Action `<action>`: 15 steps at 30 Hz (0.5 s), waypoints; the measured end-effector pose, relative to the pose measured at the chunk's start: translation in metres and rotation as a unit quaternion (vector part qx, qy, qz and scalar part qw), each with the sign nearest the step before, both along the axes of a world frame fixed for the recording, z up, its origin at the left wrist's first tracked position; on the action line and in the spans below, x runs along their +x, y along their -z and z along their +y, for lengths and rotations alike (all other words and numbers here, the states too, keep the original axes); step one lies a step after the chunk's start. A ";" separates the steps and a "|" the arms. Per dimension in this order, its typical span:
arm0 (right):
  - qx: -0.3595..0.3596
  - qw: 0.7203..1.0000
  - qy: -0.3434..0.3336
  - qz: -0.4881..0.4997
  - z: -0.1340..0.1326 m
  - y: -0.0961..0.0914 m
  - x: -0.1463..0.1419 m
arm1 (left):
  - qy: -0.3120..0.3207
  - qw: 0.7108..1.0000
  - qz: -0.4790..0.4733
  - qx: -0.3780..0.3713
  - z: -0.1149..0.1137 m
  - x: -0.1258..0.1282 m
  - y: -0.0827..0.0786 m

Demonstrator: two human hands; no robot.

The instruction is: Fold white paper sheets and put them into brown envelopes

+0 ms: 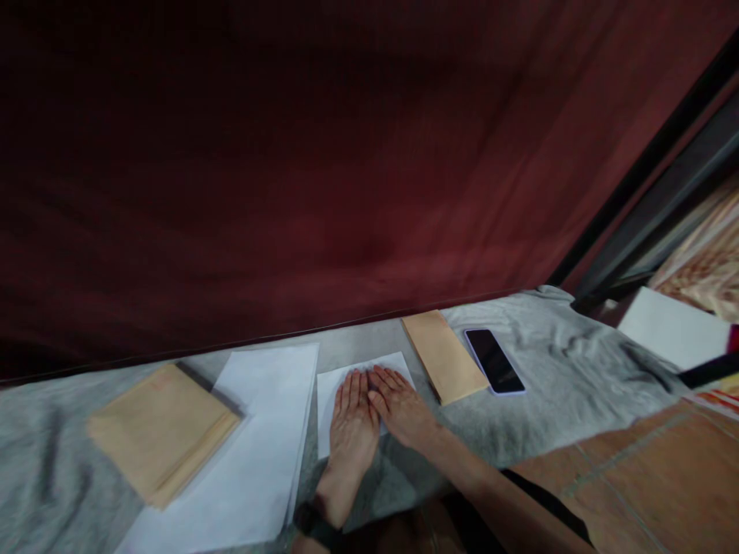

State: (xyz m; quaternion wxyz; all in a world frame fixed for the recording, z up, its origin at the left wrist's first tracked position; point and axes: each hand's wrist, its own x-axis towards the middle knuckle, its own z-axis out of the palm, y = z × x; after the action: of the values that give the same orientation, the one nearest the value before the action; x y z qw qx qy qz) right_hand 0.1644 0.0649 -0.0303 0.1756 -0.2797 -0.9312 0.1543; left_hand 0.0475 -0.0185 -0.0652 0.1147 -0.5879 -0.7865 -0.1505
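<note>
A small white sheet of paper (325,408), perhaps folded, lies on the grey cloth in front of me. My left hand (352,419) rests flat on it, fingers stretched out and pointing away from me. Beside it my right hand (401,408) also presses flat on the paper, its fingers angled to the left and its thumb touching the left hand. Both palms hide the middle of the sheet. Just right of my hands lies a brown paper envelope (447,358). To the left is a stack of larger white sheets (259,446).
A pile of brown envelopes (165,431) overlaps the white stack at the left. A phone (495,362) in a lilac case lies right of the single envelope. Grey cloth (554,362) covers the surface, with a dark red curtain (346,192) behind. Tiled floor (652,477) shows at lower right.
</note>
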 end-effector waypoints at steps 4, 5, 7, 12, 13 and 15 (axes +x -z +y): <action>0.008 1.000 0.006 -0.008 0.006 0.007 -0.010 | -0.007 1.000 -0.011 0.008 0.006 -0.013 0.006; 0.011 1.000 0.008 -0.008 0.007 0.008 -0.012 | -0.006 1.000 -0.009 0.010 0.006 -0.016 0.007; 0.021 1.000 0.013 -0.007 0.008 0.010 -0.014 | -0.009 1.000 -0.005 0.011 0.008 -0.018 0.009; 0.042 0.998 0.042 -0.015 0.010 0.015 -0.016 | -0.043 0.999 -0.008 0.018 0.010 -0.018 0.013; 0.047 0.997 0.052 -0.018 0.011 0.017 -0.016 | -0.048 0.999 -0.009 0.019 0.009 -0.018 0.013; 0.061 0.995 0.075 -0.025 0.012 0.021 -0.015 | -0.059 0.998 -0.011 0.017 0.008 -0.018 0.012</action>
State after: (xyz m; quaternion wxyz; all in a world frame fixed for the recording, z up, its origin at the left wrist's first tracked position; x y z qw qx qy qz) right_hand 0.1498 0.0765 -0.0513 0.1805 -0.3411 -0.9193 0.0769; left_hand 0.0296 -0.0105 -0.0777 0.1249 -0.5363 -0.8186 -0.1635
